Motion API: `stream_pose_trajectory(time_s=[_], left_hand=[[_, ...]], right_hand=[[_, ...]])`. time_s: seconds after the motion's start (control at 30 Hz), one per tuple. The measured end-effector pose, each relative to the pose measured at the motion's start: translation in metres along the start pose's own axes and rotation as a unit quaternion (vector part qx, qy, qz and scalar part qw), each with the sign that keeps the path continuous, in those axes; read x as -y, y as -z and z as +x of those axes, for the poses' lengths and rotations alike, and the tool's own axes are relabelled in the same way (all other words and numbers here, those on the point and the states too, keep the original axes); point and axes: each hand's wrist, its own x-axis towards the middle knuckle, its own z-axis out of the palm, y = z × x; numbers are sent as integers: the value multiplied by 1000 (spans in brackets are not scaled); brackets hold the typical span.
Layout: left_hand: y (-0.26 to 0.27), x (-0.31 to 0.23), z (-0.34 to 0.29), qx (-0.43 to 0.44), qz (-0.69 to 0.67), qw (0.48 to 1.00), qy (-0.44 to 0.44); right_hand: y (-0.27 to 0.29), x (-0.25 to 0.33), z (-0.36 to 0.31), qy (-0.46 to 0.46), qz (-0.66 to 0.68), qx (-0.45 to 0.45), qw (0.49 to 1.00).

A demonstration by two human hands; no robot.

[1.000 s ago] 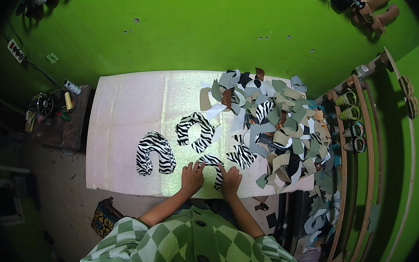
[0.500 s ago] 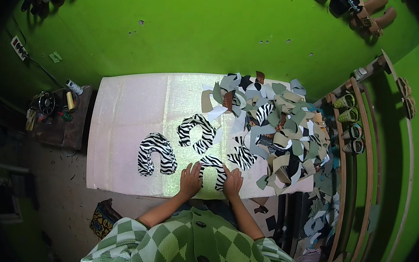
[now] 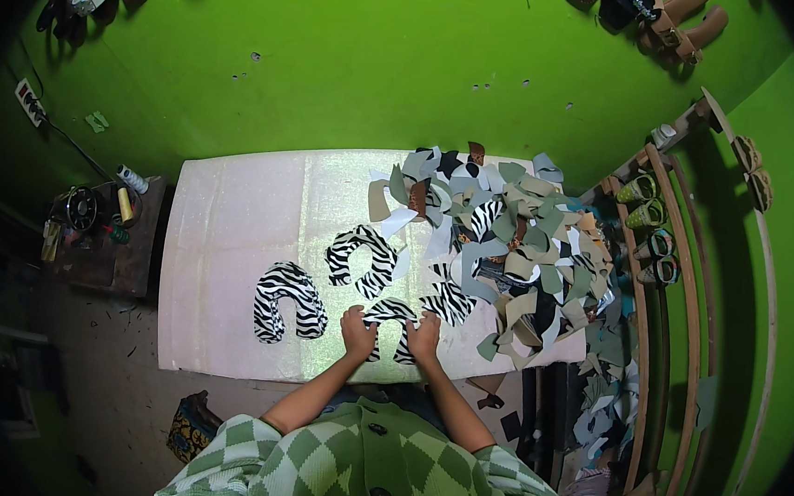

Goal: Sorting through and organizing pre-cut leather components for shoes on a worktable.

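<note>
At the table's near edge lies an arched, U-shaped zebra-print piece (image 3: 392,309) of thin material. My left hand (image 3: 358,333) has its fingers closed at the left side of this piece, and my right hand (image 3: 424,337) does the same at the right side. A thicker-looking U-shaped zebra-print stack (image 3: 270,317) rests to the left. Farther back are zebra-print curved pieces (image 3: 381,264) laid in a ring-like shape. Just right of my right hand lie pointed zebra-print pieces (image 3: 449,303), partly overlapping.
A large heap of grey, green, beige and white offcuts (image 3: 547,236) covers the right part of the pale table (image 3: 219,262). Beyond it a wooden rack (image 3: 670,270) holds sandals (image 3: 647,214). Thread spools (image 3: 127,205) stand on a small dark table at left. Green walls enclose the back and right.
My fingers, flatter on the piece before, are now curled in at its sides. The whole view has shifted slightly.
</note>
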Motion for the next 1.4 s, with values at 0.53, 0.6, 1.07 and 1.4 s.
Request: stream_pose_trajectory(time_s=[0.53,0.6,1.07,1.4], left_hand=[[86,46,39,75,-313,933,163],[107,54,46,53,-326,930,158],[192,118,93,-75,-149,982,94],[184,122,82,-152,-30,988,-10]], right_hand=[[-10,63,19,-54,312,255,914],[-24,81,20,-38,323,280,903],[-108,177,2,72,230,252,937],[-98,200,-20,151,50,162,974]])
